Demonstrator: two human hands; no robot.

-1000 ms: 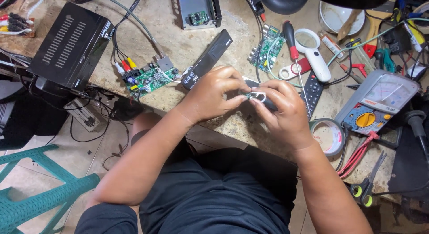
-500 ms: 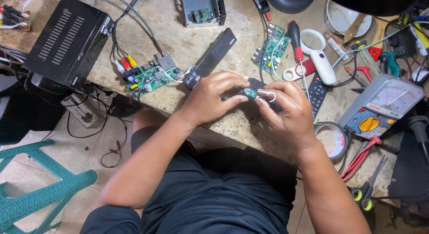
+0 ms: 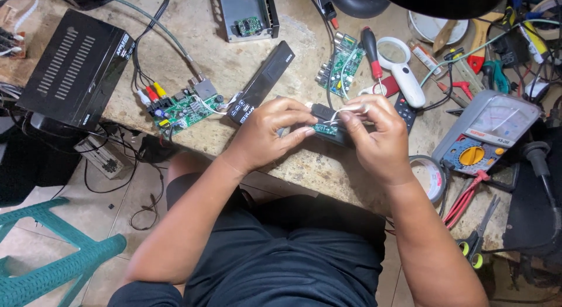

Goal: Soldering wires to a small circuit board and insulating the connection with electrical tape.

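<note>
Teal plastic stool point(image 3: 52, 266): on the floor at far left, below the counter edge.

Black set-top box point(image 3: 76, 67): flat on the counter point(image 3: 246, 67), far left, vented lid up; cables run from behind it.

Green circuit board point(image 3: 184, 108): beside the box, with yellow, red and white plugs at its left edge and a grey cable joined at its top.

Long black front panel point(image 3: 263, 84): lying slantwise, just above the left hand.

Left hand point(image 3: 266, 134): clenched on the small board, thumb and fingertips pinching its left end; wrist over the counter edge.

Small green circuit board point(image 3: 325, 129): held between the two hands, just above the counter near its front edge; narrow, oblong, green face up; it sits on a dark, slim body whose make I cannot tell; thin white wires point(image 3: 342, 112) loop from it up to the right hand.

Right hand point(image 3: 380, 137): closed on the right end of the small board, fingers curled over, the white wires caught at the fingertips.

Second green board point(image 3: 339, 64): further back, above the hands; a red-handled screwdriver point(image 3: 370, 49) just beside it.

White magnifying glass point(image 3: 401, 67): right of the screwdriver, handle pointing toward the person.

Roll of tape point(image 3: 430, 175): flat, just right of the right wrist.

Analogue multimeter point(image 3: 489, 131): grey case, yellow dial, at right; red lead below it.

Green-handled scissors point(image 3: 477, 239): near the lower right corner.
</note>
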